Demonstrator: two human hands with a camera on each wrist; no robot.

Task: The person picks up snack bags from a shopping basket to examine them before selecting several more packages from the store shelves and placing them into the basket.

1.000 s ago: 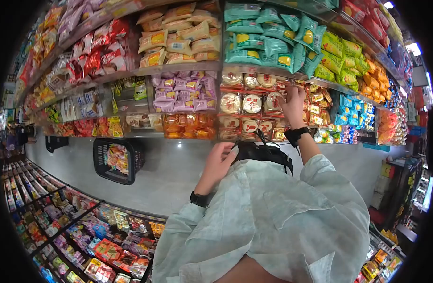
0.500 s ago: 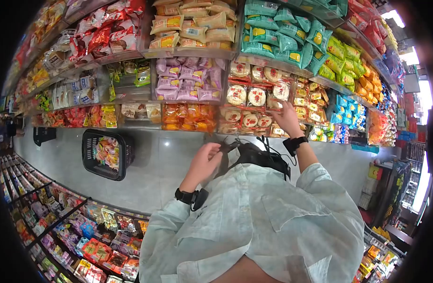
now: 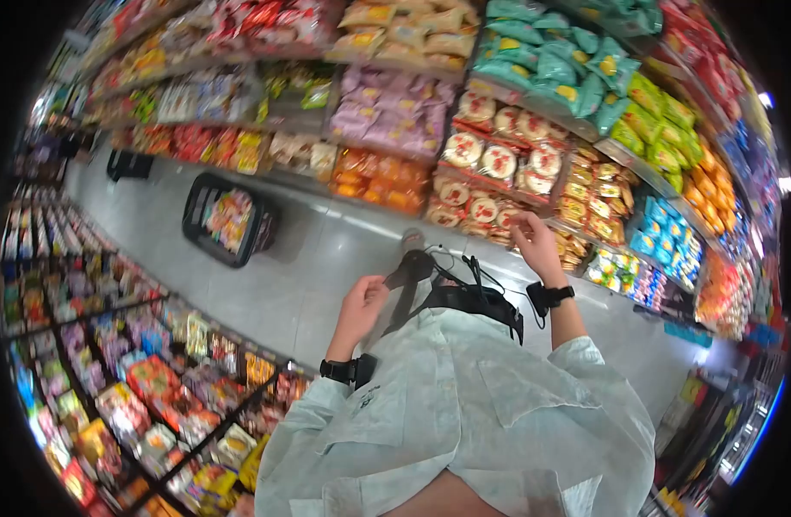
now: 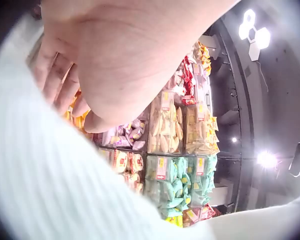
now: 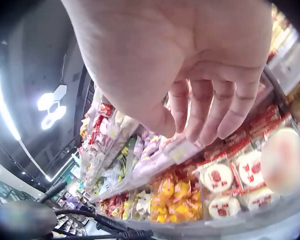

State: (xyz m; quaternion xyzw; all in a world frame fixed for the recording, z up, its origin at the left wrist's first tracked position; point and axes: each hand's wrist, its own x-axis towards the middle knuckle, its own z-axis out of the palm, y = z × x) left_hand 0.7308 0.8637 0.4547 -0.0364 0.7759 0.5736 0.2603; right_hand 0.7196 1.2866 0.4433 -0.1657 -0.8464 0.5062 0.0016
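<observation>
Right hand (image 3: 537, 246) holding nothing, fingers loosely bent, near the shelf's (image 5: 185, 229) lower front edge, by round wrapped snacks (image 3: 484, 209), left hand (image 3: 359, 310) empty, relaxed, above grey floor (image 3: 305, 267)

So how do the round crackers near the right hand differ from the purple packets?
Colour: the round crackers are white with red print, while the purple packets are mostly pale purple.
Shape: the round crackers show as flat discs; the purple packets look puffy and pillow-like.
Position: the right hand is closer to the round crackers than to the purple packets.
Shared: both are wrapped and grouped with others like them.
</observation>
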